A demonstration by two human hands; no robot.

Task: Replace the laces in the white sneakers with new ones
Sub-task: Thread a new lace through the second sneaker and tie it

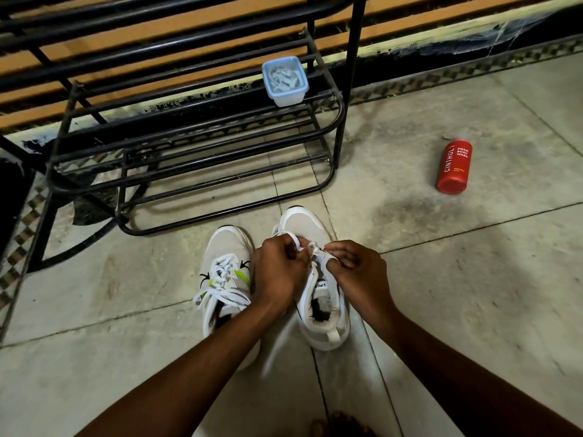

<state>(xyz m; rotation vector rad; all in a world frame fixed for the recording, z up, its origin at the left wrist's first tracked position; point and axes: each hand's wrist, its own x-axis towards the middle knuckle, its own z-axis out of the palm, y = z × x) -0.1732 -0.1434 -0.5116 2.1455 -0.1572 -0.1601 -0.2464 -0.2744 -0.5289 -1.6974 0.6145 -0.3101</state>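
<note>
Tiled floor (441, 279): both hands' grip (left (279, 272), right (359, 272)) pinches lace (295, 239) over right sneaker (315, 298).

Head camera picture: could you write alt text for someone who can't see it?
Seen from above, a person's left hand and right hand pinch a white lace over the right sneaker on a tiled floor; the left sneaker beside it is laced. Beyond stand a black metal rack holding a plastic container, and a red bottle lying on the floor.
</note>
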